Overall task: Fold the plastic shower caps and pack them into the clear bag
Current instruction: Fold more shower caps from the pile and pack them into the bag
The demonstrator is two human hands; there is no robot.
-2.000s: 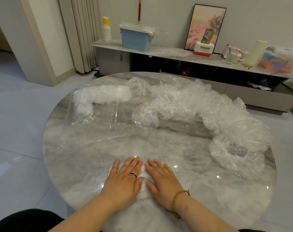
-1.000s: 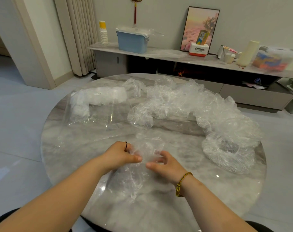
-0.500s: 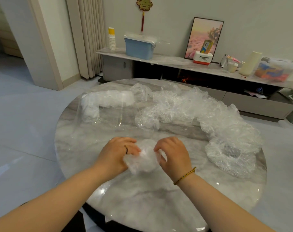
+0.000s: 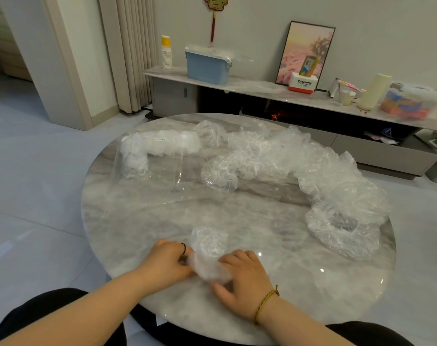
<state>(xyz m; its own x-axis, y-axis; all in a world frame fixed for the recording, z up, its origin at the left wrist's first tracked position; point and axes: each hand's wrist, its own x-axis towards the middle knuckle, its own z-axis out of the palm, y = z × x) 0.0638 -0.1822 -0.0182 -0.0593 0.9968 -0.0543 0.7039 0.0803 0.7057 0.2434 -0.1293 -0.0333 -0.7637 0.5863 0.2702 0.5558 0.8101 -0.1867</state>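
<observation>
A crumpled clear shower cap, bunched into a small wad, lies on the round marble table near its front edge. My left hand pinches its left side and my right hand grips its right side with curled fingers. The clear bag lies flat at the table's back left, with white folded caps packed at its far end. A long heap of loose shower caps curves from the table's middle back to the right, ending in one opened cap.
Behind the table runs a low TV cabinet with a blue storage box, stacked paper cups, a framed picture and other items. A curtain and wall corner stand at the left. Grey tiled floor surrounds the table.
Two seconds ago both hands pressed flat on the cap. They then lifted and gathered it into a wad, and now hold it lower, closer to the table's front edge.
</observation>
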